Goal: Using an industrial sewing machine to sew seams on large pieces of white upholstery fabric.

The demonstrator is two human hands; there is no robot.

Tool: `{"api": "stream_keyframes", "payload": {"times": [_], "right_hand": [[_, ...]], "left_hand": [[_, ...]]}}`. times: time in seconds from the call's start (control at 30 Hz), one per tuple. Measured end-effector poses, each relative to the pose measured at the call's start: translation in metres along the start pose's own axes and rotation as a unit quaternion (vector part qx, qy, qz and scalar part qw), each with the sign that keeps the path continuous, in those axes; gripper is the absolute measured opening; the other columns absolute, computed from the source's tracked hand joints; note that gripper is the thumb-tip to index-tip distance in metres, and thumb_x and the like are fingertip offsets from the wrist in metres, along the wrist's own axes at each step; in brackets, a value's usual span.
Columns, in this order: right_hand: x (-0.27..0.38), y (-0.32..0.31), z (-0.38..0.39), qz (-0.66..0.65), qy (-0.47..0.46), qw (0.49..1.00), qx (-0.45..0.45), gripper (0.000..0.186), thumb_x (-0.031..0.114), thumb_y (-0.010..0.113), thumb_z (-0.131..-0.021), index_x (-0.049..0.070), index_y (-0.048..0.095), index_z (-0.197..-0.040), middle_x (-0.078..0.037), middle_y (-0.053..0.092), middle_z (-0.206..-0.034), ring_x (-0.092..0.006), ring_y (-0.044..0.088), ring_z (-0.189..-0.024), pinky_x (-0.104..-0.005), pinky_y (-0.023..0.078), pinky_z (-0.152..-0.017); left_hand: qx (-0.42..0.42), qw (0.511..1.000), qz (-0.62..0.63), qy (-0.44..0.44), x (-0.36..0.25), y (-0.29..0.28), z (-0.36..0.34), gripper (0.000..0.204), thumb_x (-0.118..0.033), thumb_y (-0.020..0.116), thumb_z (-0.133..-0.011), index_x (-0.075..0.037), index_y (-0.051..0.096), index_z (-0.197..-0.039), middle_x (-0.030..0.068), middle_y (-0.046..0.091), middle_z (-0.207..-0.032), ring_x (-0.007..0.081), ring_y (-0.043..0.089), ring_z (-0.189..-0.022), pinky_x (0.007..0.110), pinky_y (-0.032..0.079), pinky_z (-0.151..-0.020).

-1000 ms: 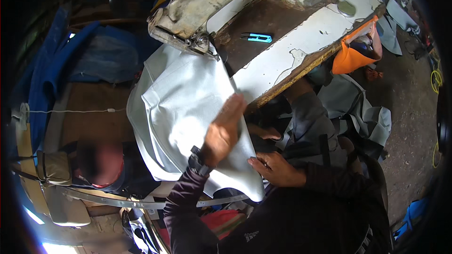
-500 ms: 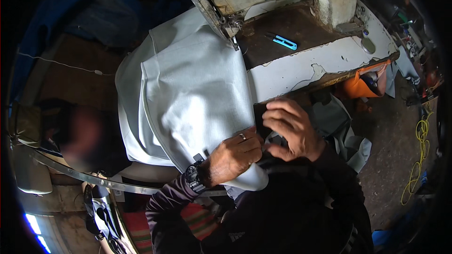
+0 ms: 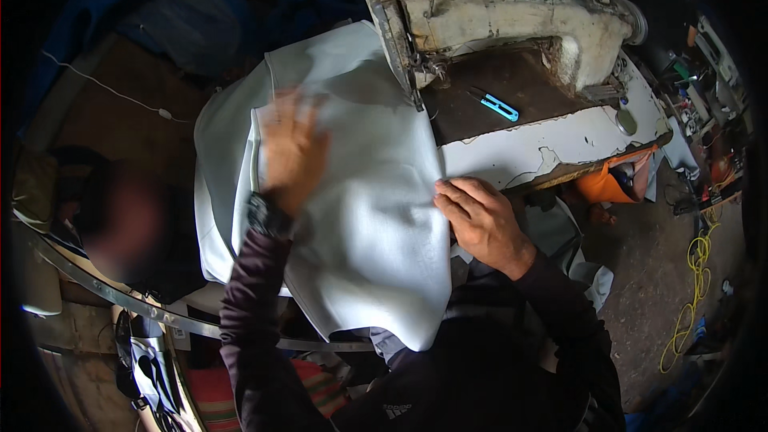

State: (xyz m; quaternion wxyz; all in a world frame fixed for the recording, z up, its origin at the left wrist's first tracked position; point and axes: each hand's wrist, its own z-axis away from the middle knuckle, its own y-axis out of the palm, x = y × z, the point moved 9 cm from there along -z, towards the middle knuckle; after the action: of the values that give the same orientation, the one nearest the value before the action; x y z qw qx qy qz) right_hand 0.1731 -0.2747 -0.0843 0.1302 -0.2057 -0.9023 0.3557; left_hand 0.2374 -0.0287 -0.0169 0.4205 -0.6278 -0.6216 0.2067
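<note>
A large pale grey sheet of leatherette-like material (image 3: 368, 232) drapes over the machine table's left side and down toward my lap. My left hand (image 3: 294, 152), smeared by motion, lies over the sheet's left part near a seamed edge, its fingers stretched out. At the sheet's right edge, my right hand (image 3: 484, 224) pinches the material between thumb and fingers. The old, worn sewing machine (image 3: 496, 16) stands beyond, its needle end over the far right side of the sheet. Light blue thread snips (image 3: 498, 106) rest on the machine bed, apart from both hands.
The white table edge (image 3: 520, 156) is chipped. An orange bag (image 3: 608, 180) hangs beneath it, and a round tin (image 3: 626, 122) sits at its right end. A yellow cord (image 3: 688, 296) lies on the floor. Another person (image 3: 124, 216) is at the left.
My left hand has left the sheet's near right edge and moved far left across it. My right hand has closed on the right edge. The sheet's near part now lies more spread out.
</note>
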Motion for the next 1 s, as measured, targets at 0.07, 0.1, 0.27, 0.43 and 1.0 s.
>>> {"api": "stream_keyframes", "payload": {"times": [0.07,0.1,0.27,0.43,1.0], "right_hand": [[-0.011,-0.008,-0.004,-0.053,0.047,0.998,-0.003,0.024,-0.004,0.072,-0.08,-0.004,0.077,-0.104,-0.014,0.077,-0.115,-0.0279,0.071,-0.111,-0.0418,0.059,-0.097],[-0.014,-0.01,-0.006,-0.05,0.048,0.998,0.001,0.024,-0.004,0.072,-0.08,-0.004,0.077,-0.104,-0.014,0.077,-0.115,-0.0279,0.071,-0.111,-0.0418,0.059,-0.097],[-0.02,-0.012,-0.01,-0.095,0.027,0.994,0.044,0.024,-0.003,0.074,-0.08,-0.004,0.078,-0.104,-0.013,0.078,-0.115,-0.0264,0.071,-0.111,-0.0412,0.06,-0.096],[-0.022,-0.009,-0.013,-0.097,0.016,0.992,0.074,0.023,-0.002,0.075,-0.081,-0.005,0.078,-0.104,-0.012,0.078,-0.115,-0.0261,0.071,-0.108,-0.041,0.06,-0.095],[-0.041,0.001,-0.027,-0.1,0.025,0.991,0.087,0.027,-0.003,0.076,-0.079,-0.004,0.079,-0.106,-0.011,0.079,-0.116,-0.0256,0.071,-0.108,-0.0401,0.06,-0.093]], "left_hand": [[0.072,0.984,-0.069,-0.145,0.073,0.025,0.015,0.066,-0.034,0.073,-0.097,-0.015,0.051,-0.156,0.0219,0.059,-0.149,0.0404,0.052,-0.143,0.055,0.043,-0.118],[0.166,0.957,0.004,-0.239,0.1,0.051,0.038,0.07,-0.039,0.072,-0.099,-0.017,0.046,-0.16,0.0234,0.06,-0.146,0.0404,0.051,-0.144,0.056,0.042,-0.119],[0.204,0.947,0.12,-0.216,0.103,0.082,0.104,0.065,-0.042,0.067,-0.103,-0.013,0.048,-0.158,0.0225,0.062,-0.142,0.0442,0.061,-0.129,0.052,0.05,-0.109],[0.114,0.938,0.153,-0.288,0.126,0.083,0.099,0.052,-0.04,0.07,-0.101,0.004,0.065,-0.129,0.0235,0.07,-0.122,0.0434,0.065,-0.116,0.049,0.051,-0.099],[0.091,0.933,0.149,-0.315,0.139,0.096,0.089,0.048,-0.035,0.074,-0.099,0.004,0.065,-0.125,0.022,0.071,-0.115,0.0418,0.067,-0.109,0.048,0.053,-0.096]]}}
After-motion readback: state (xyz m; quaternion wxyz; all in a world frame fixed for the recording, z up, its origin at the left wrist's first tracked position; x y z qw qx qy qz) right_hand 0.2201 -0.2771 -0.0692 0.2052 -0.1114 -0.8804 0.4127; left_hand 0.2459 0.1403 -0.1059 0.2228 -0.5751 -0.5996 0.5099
